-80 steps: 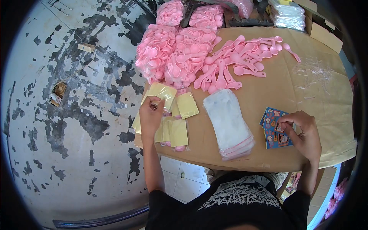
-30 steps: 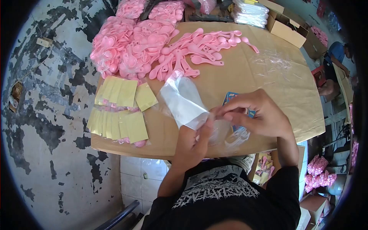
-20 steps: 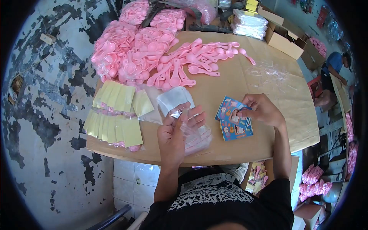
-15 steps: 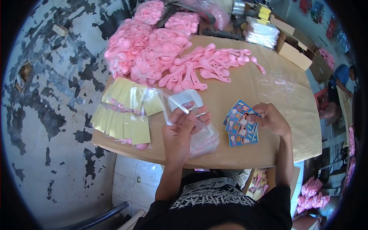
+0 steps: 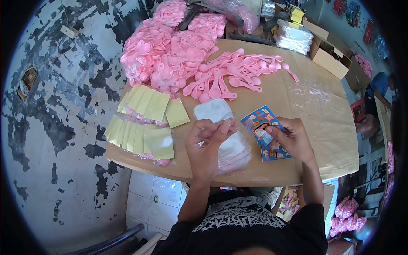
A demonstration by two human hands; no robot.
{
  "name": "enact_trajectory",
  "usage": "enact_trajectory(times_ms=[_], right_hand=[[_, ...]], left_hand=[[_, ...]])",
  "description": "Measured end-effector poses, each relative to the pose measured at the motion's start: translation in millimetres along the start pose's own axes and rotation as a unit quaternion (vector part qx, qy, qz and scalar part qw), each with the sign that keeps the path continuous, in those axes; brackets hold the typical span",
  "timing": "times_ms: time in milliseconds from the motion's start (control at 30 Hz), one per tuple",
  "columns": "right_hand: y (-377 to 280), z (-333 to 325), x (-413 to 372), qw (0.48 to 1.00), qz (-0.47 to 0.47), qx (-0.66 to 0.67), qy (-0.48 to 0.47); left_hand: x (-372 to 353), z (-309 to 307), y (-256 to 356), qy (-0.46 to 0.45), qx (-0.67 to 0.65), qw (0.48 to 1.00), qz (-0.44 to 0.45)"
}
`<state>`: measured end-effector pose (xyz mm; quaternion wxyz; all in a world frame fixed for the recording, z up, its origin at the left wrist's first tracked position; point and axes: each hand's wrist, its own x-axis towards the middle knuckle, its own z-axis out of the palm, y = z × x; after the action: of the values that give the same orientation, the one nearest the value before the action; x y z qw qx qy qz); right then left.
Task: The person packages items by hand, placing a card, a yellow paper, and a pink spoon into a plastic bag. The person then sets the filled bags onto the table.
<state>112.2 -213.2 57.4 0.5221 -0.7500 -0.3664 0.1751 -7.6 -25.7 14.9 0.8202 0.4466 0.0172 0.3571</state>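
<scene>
My left hand [image 5: 205, 138] pinches the edge of a clear plastic bag [image 5: 244, 135], whose film stretches right towards a card. In my right hand [image 5: 294, 138], thumb on top, is a blue printed card [image 5: 260, 120] with colourful pictures. More of these blue cards [image 5: 276, 154] lie on the table under that hand. Below and beside my left hand rests a stack of clear plastic bags [image 5: 235, 158], with a whitish plastic piece [image 5: 212, 109] behind it. Rows of packets with yellow cards [image 5: 156, 106] and pink spoons in them lie to the left.
Loose pink spoons [image 5: 238, 70] spread across the brown-covered table [image 5: 314, 127], beside bulging bags of pink spoons [image 5: 146, 46]. Crumpled clear film [image 5: 312, 91] lies at right. Cardboard boxes [image 5: 329, 57] stand at the far right edge. Another person's arm [image 5: 382, 95] shows at far right.
My right hand has lifted a blue card off the pile and tilted it towards my left hand. The left fingers have closed, and the clear bag has swung over towards the card.
</scene>
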Motion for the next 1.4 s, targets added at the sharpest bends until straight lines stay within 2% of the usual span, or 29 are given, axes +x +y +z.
enact_trajectory(times_ms=[200,400,567,667,700,767,867,933,967,1033,1067,1133,1167,1233,1267,1300,1367,1400], right_hand=[[4,6,-2,0.999,-0.052,0.008,-0.011],[1,20,0,0.997,-0.059,-0.045,-0.024],[-6,22,-1,0.992,-0.062,-0.087,-0.066],[8,25,-2,0.986,-0.111,-0.115,-0.047],[8,30,-2,0.991,-0.116,-0.060,-0.027],[4,42,-2,0.991,-0.126,0.052,0.013],[-10,43,-5,0.992,-0.024,0.116,-0.032],[-1,48,-3,0.991,-0.038,0.120,-0.043],[3,51,-2,0.990,-0.044,0.122,-0.048],[-10,60,-3,0.983,0.004,0.183,-0.022],[-17,62,-3,0.977,0.027,0.212,-0.009],[-27,55,-1,0.978,0.074,0.189,-0.052],[-30,54,0,0.976,0.099,0.177,-0.074],[-16,68,0,0.976,-0.014,0.215,-0.046],[-12,73,0,0.970,-0.071,0.231,-0.033],[-12,67,5,0.982,-0.083,0.133,-0.104],[-9,40,24,0.963,-0.106,-0.070,-0.240],[-3,32,38,0.968,-0.129,-0.084,-0.199]], left_hand=[[-1,-8,0,0.024,0.030,0.999,0.002],[-3,7,1,0.052,0.034,0.997,-0.055],[-6,5,2,-0.049,0.070,0.989,-0.122],[-9,4,-4,-0.110,0.079,0.979,-0.153],[-10,5,-6,-0.126,0.081,0.976,-0.159],[-12,11,-1,-0.138,0.080,0.979,-0.128],[-17,19,7,-0.148,0.013,0.984,-0.102],[-19,11,5,-0.110,-0.088,0.981,-0.131],[-17,6,4,-0.105,-0.101,0.985,-0.097],[-13,-5,2,-0.095,-0.126,0.987,-0.028],[-12,-7,3,-0.105,-0.105,0.989,-0.018],[-13,-11,-1,-0.129,-0.180,0.973,-0.064],[-15,-9,-2,-0.168,-0.137,0.975,-0.039],[-18,-6,-5,-0.237,-0.054,0.970,0.022],[-14,-13,-11,-0.294,0.039,0.952,0.079],[-9,-18,-15,-0.347,0.132,0.919,0.136],[-11,-26,-19,-0.294,0.020,0.947,0.125],[-11,-31,-19,-0.249,-0.034,0.962,0.108]])
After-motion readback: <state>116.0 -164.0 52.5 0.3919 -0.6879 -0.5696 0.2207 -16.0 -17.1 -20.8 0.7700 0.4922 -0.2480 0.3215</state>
